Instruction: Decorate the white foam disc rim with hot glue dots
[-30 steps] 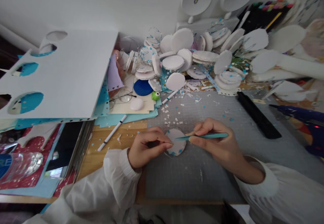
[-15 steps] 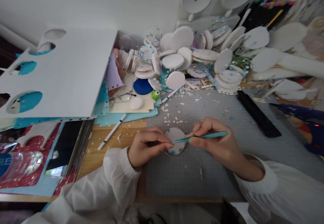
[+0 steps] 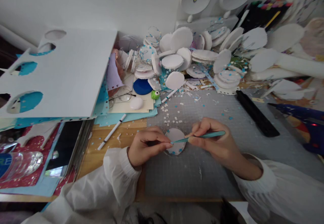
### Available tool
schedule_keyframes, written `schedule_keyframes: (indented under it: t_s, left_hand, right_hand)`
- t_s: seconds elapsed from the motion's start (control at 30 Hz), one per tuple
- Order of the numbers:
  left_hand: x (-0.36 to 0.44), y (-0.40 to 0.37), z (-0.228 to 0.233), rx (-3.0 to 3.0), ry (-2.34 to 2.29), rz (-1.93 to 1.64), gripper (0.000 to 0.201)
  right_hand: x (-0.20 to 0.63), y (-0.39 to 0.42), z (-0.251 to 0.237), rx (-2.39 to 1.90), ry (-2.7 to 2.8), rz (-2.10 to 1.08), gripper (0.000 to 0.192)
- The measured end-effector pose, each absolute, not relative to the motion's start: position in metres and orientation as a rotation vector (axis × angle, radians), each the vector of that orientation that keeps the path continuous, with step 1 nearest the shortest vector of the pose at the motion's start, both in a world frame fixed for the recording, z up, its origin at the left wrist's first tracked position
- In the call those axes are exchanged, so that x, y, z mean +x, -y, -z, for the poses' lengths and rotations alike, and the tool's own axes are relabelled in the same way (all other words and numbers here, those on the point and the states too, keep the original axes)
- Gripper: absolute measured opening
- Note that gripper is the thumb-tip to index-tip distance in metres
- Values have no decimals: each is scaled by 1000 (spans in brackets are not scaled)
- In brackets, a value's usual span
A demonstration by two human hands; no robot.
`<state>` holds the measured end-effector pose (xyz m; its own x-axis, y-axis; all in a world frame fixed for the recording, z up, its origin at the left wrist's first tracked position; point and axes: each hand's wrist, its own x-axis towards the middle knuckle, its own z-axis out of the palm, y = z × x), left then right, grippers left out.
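Note:
A small white disc (image 3: 176,137) with blue flecks lies on the grey cutting mat (image 3: 207,170). My left hand (image 3: 147,146) pinches the disc's left edge with thumb and fingers. My right hand (image 3: 215,139) grips teal tweezers (image 3: 199,136), and their tip rests on the disc close to my left fingertips. Both arms are in white sleeves.
A heap of white discs (image 3: 187,57) fills the back of the table. A white board with round cut-outs (image 3: 60,72) overhangs the left side. A black bar (image 3: 255,114), a blue glue gun (image 3: 303,116), a white pen (image 3: 112,132), spectacles (image 3: 121,97) and paper scraps lie around.
The tweezers' tip has slid a little to the left across the disc, toward my left fingertips. Otherwise both hands hold their places.

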<state>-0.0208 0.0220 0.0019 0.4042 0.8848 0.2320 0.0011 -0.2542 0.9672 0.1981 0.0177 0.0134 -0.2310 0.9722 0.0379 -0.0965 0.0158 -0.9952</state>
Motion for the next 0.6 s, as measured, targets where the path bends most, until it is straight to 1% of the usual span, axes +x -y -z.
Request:
schedule_keyframes:
  t_s: [0.07,0.2,0.3,0.43,0.6]
  left_hand:
    - [-21,-22,-2,1598,-812,-1029,6]
    - [-21,-22,-3,1610,-824,-1022,9]
    - [-22,-22,-2,1611,-844,-1026,12]
    - [-23,-23,2,1620,-843,-1031,12]
    - [-21,-25,4,1638,-880,-1038,15]
  right_hand:
    - [198,-19,-14,-1005,1237,-1453,21]
    - [200,-24,-14,-1059,1009,-1525,30]
    - [206,-31,-14,-1051,867,-1539,30]
    - [219,-44,-16,-1017,781,-1441,26]
    - [240,-46,-28,-867,686,-1281,29]
